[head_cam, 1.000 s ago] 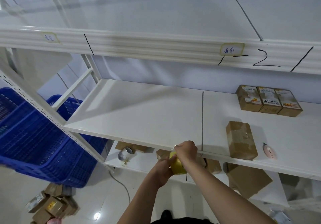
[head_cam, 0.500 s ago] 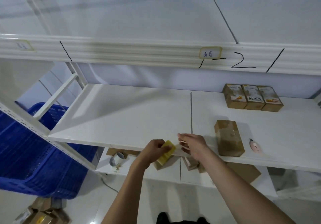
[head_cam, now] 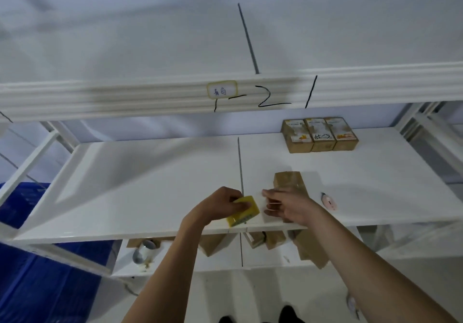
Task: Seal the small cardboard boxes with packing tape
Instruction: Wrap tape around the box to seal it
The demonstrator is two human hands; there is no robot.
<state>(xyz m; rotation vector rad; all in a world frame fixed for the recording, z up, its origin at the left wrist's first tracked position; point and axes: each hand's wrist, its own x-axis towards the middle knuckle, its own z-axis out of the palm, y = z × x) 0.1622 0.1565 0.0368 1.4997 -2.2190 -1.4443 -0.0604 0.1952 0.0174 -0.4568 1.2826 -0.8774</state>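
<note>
Over the front edge of the white middle shelf (head_cam: 150, 187), the left hand (head_cam: 220, 206) has its grip curled round one yellow tape roll (head_cam: 243, 211), while the right hand (head_cam: 288, 206) hovers just beside it, fingers (head_cam: 271, 193) spread and reaching toward the roll; whether they pinch a tape end cannot be told. One cardboard box (head_cam: 288, 182) lies on the shelf behind the right hand, one pink cutter (head_cam: 328, 201) near its right. Three labelled boxes (head_cam: 319, 134) sit side by side, touching, at the back.
</note>
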